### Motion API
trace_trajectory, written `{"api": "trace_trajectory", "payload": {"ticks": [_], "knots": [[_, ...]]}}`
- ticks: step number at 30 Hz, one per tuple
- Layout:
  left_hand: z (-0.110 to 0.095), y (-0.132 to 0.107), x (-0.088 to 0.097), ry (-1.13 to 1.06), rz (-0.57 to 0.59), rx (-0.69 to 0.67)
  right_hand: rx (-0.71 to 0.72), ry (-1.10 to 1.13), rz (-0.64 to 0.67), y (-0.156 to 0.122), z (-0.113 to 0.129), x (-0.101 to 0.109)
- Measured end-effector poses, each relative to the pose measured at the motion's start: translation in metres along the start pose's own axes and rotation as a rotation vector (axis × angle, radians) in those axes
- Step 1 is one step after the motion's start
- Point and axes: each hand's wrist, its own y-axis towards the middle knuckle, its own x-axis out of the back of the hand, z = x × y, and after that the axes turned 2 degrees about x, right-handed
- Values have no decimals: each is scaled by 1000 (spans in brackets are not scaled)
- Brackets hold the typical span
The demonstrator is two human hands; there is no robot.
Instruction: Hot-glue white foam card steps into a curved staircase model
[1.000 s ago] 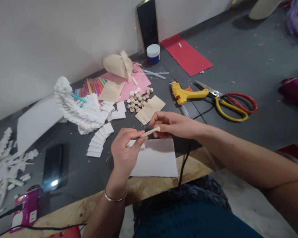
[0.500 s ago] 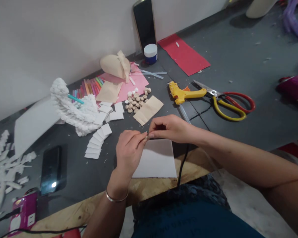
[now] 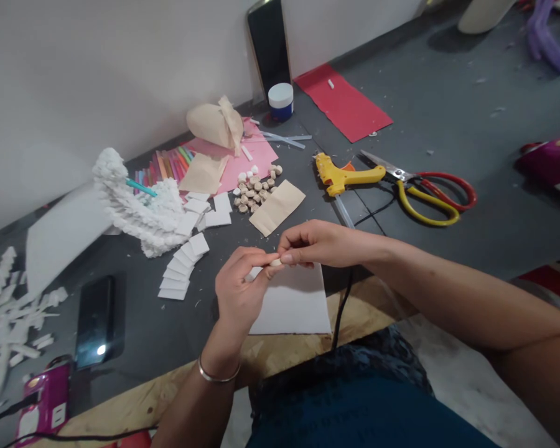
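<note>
Over a white board (image 3: 294,305), my left hand (image 3: 240,289) pinches a small pale beige piece (image 3: 275,263) between thumb and fingers. The thumb and fingertips of my right hand (image 3: 310,242) press on the same piece from the right. Most of the piece is hidden by the fingers. Just beyond the hands lies a torn strip of tan paper (image 3: 277,208), beside a heap of small tan-wrapped pieces (image 3: 254,193) with a few bare white ones. Several white squares (image 3: 180,270) lie overlapped in a fan left of my left hand.
A yellow glue gun (image 3: 350,176) and open scissors (image 3: 420,186) lie to the right. At the back are a phone (image 3: 269,46), a white-lidded jar (image 3: 280,102) and red paper (image 3: 345,102). Leftward are a fluffy white shape (image 3: 140,211), a dark phone (image 3: 94,320) and white scraps (image 3: 9,317).
Both hands have shifted slightly and turned the small piece, which now shows more between the fingertips. Both hands keep their grip on it. The view has moved a little.
</note>
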Motion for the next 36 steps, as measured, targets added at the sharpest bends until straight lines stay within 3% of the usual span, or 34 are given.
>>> {"api": "trace_trajectory", "payload": {"ticks": [5,9,16,19,25,30,33,36], "knots": [[2,-3,-7,-232,-54,62,-20,226,50,2,-2,-5],[5,-3,-9,-220,-91,90,-11,287,32,2,0,-9],[4,2,-1,161,134,-48,-38,-213,-159,2,-1,-3],[2,2,1,240,172,-104,-72,-223,-147,2,-3,0],[2,1,3,-79,-30,43,-94,167,-13,5,-5,0],[3,2,7,-125,-75,53,-93,103,5,3,-5,1],[2,2,9,0,-28,14,-81,-5,-112,1,1,5],[1,2,9,136,15,-84,-27,29,-224,0,5,6]]}}
